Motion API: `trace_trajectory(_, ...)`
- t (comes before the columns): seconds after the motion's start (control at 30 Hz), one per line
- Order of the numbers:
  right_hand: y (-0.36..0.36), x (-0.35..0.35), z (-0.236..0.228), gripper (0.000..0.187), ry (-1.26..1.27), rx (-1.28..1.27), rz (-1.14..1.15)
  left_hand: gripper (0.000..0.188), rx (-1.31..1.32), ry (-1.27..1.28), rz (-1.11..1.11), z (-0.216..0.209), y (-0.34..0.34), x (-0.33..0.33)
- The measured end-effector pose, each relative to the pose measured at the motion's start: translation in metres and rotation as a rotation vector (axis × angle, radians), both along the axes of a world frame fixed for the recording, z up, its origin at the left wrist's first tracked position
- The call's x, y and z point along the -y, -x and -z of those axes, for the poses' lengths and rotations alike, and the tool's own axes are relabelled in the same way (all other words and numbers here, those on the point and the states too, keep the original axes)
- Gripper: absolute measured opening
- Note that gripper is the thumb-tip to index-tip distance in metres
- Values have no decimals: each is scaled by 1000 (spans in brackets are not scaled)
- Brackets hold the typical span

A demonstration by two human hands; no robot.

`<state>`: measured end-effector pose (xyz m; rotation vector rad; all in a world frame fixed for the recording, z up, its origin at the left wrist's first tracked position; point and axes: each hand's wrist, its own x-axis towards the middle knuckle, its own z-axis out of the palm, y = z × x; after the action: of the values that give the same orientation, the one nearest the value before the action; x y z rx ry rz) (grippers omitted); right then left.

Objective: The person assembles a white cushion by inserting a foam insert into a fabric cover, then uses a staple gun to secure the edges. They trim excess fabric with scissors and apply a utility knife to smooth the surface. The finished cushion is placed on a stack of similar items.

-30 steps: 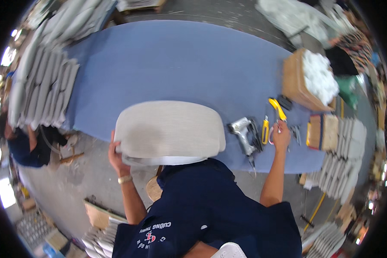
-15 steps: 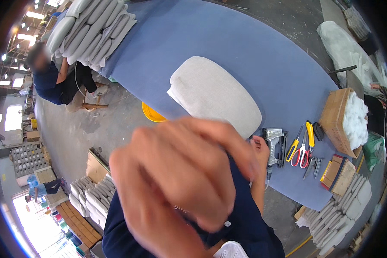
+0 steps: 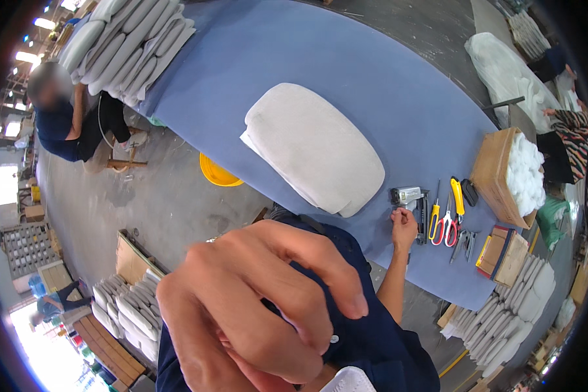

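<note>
My left hand (image 3: 261, 294) is very close to the camera and covers the lower middle of the view. Its fingers are bent but apart, and I see nothing in it; its palm is hidden. Lower right of the middle, my right hand (image 3: 405, 227) has its fingers curled together at the table's near side. It overlaps the silver and black staple gun (image 3: 410, 193); whether it touches the gun or pinches something small, I cannot make out. A pale grey fabric-covered cushion (image 3: 317, 147) lies on the blue table (image 3: 294, 46), left of the gun, with a fold of cloth along its edge.
Right of the gun lie a yellow screwdriver (image 3: 434, 219), red-handled scissors (image 3: 446, 230), a yellow cutter (image 3: 457, 196) and pliers (image 3: 464, 247). Beyond stands a cardboard box (image 3: 493, 171) of white stuffing. Stacked cushions (image 3: 127, 52) fill the far left. A yellow basin (image 3: 219, 173) sits below the table edge.
The view has shifted, so the table things appear slightly further left. My left hand has dropped lower, uncovering the cushion's near edge. My right hand has moved right, across the staple gun.
</note>
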<state>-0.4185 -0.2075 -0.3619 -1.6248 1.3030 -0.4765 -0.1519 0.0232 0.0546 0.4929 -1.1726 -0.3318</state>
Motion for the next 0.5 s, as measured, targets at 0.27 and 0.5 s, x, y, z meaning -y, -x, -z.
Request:
trace_trajectory(0.27, 1, 3, 23, 19, -16, 155, 80, 8, 31, -31, 88, 9, -3, -23)
trace_trajectory(0.5, 1, 2, 29, 17, -68, 212, 21, 29, -158, 81, 302, 38, 31, 12)
